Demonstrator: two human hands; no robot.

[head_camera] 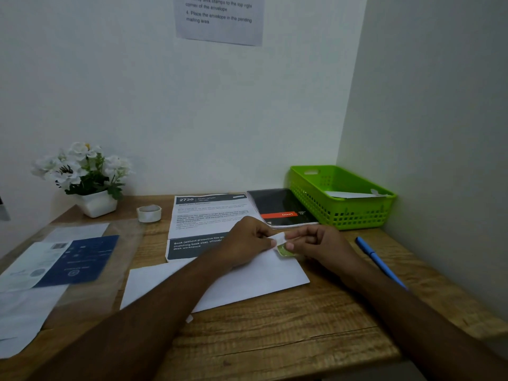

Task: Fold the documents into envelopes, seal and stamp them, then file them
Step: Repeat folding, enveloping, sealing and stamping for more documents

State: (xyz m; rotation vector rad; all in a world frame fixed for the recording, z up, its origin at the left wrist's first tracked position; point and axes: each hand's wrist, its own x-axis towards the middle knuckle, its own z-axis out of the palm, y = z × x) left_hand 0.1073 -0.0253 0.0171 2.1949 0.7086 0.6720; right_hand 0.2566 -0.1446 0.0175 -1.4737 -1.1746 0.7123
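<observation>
Right now both hands are meeting over the far right corner of a plain white paper envelope [255, 279] that is lying flat on the wood-grain desk [288, 339]. The left hand [248, 240] is pinching a small white strip of backing paper [278, 238] between thumb and fingers, and the right hand [316, 243] is pinching a small green stamp [284, 251] with its fingers curled narrow around it; the stamp is sitting just at the envelope's corner, though whether it is touching the paper cannot be told. Both forearms are reaching in from the near edge, the left one crossing over the envelope. Just beyond the hands, a printed white sheet with dark header bands [209, 218] is lying on the desk, and a black booklet with an orange stripe [280, 207] is lying beside it to the right. Further right, a bright green perforated plastic basket [341, 213] is standing in the corner, holding a white envelope [354, 194]. A blue pen [380, 262] is lying on the desk right of the right wrist. To the left, a small white roll of tape [149, 213], a white pot of white artificial flowers [85, 177], and a dark blue card under clear plastic film [79, 259] are sitting. A printed instruction sheet [220, 17] is hanging on the wall above.
</observation>
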